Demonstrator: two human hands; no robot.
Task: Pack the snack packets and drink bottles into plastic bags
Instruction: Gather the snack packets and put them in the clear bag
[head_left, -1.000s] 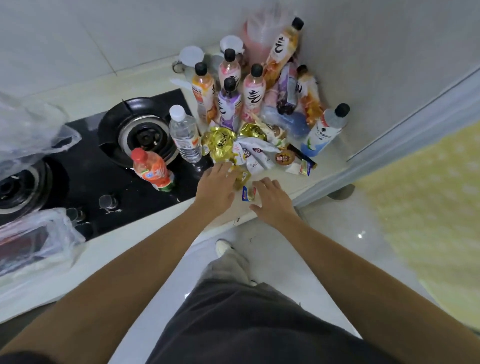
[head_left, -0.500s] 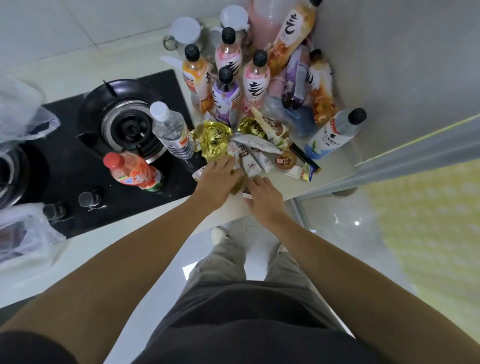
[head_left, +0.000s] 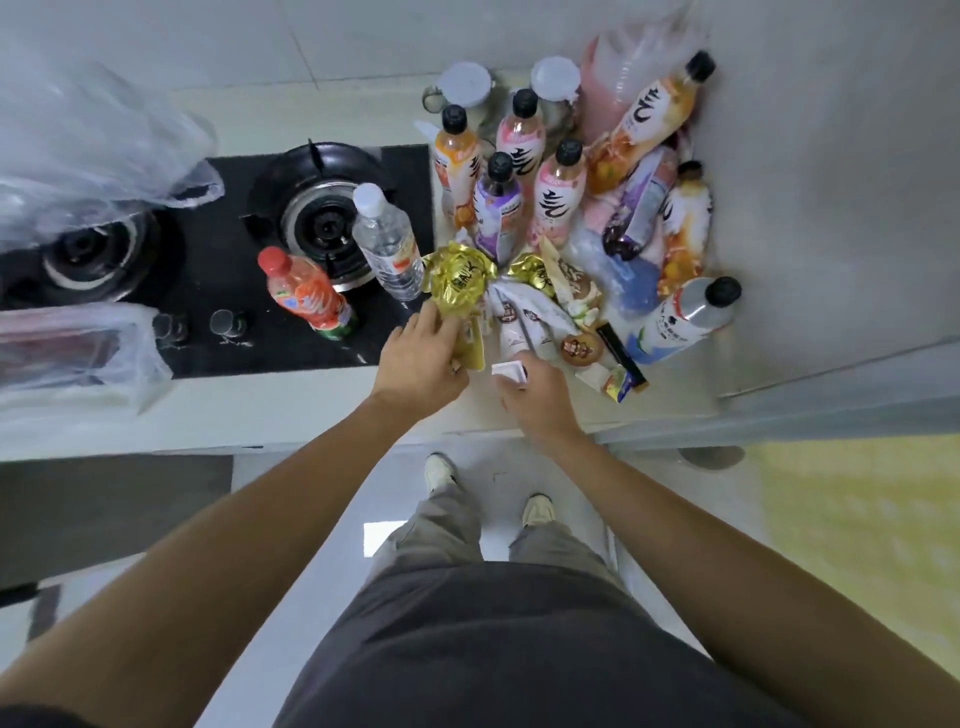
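Note:
A heap of snack packets lies on the white counter (head_left: 311, 410), with a crumpled gold packet (head_left: 460, 278) at its left. My left hand (head_left: 421, 358) grips the lower end of a gold packet just below that one. My right hand (head_left: 535, 395) pinches a small white packet (head_left: 509, 371) at the heap's near edge. White sachets (head_left: 519, 317) lie just beyond it. Several black-capped drink bottles (head_left: 511, 156) stand behind the heap. A clear water bottle (head_left: 387, 244) and an orange bottle (head_left: 306, 296) stand on the stove.
A black two-burner gas stove (head_left: 218, 291) fills the counter's left half. A clear plastic bag (head_left: 93, 156) hangs over its far left, and another bag (head_left: 78, 353) with something dark inside lies near the front. A grey wall (head_left: 831, 182) closes the right side.
Both hands have closed on packets at the heap's near edge: the left on a gold packet, the right on a small white one. The view has shifted.

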